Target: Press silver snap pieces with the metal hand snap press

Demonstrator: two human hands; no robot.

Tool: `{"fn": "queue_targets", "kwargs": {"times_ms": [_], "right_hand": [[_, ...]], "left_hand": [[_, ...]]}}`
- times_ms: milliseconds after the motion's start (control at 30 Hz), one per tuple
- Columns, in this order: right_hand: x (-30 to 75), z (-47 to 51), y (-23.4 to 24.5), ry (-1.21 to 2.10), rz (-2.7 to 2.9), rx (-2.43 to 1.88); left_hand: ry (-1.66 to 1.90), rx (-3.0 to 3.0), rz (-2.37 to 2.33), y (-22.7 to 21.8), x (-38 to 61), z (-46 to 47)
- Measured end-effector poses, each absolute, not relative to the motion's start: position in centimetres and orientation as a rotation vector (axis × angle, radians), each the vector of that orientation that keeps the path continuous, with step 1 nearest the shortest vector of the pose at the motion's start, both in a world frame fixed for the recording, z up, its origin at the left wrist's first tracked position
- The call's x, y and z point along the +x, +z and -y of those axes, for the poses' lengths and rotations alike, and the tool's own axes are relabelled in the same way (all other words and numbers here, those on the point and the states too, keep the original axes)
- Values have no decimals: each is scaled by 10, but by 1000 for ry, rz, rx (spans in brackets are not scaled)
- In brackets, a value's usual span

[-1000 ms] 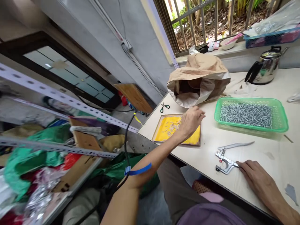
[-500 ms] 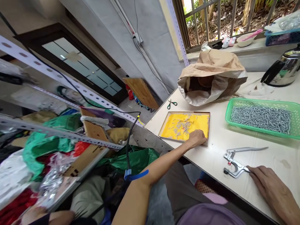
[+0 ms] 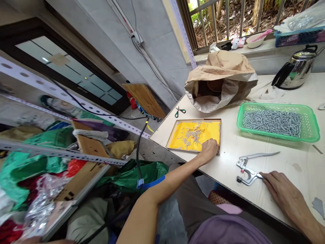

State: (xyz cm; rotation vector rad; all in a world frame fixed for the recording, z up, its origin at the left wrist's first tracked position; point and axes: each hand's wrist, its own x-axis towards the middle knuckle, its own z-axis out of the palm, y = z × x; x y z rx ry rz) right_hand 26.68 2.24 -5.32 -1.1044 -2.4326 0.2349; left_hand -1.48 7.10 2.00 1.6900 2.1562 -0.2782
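Observation:
My left hand (image 3: pixel 210 149) is curled closed over the right front corner of a shallow tray (image 3: pixel 173 137). Whatever its fingertips hold, if anything, is hidden. The tray has a yellow printed lining, with small silvery pins (image 3: pixel 193 133) scattered and heaped on it. Lying on the table, silver snap-fastener pliers (image 3: pixel 250 177) have their handles spread apart. My right hand (image 3: pixel 283 191) is closed around the end of their lower handle. Behind the pliers, a green plastic basket (image 3: pixel 313 130) holds a thick layer of similar small metal pieces.
Small green-handled scissors (image 3: pixel 180 110) lie behind the tray. An open brown paper bag (image 3: pixel 223 74) and a steel kettle (image 3: pixel 296 69) stand at the back. On the left, a perforated metal shelf frame (image 3: pixel 101 157) and a black cable (image 3: pixel 138 149) run near my left arm.
The whole scene has shifted slightly left in view as the camera turned. My left hand stays at the tray's corner, and my right hand remains on the pliers' handle.

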Motion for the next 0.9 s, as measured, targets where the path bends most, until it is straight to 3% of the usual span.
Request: {"fn": "queue_targets", "kwargs": {"times_ms": [233, 433, 600, 900], "right_hand": [[265, -23, -47, 164, 2424, -1047], [263, -20, -39, 171, 2473, -1079], [261, -20, -31, 131, 2524, -1108], [261, -18, -29, 168, 2557, -1139]], "left_hand": [[-236, 1807, -2176, 17, -23, -71], [433, 1261, -1871, 26, -5, -43], [431, 797, -1624, 18, 29, -21], [333, 650, -1652, 6, 52, -22]]}}
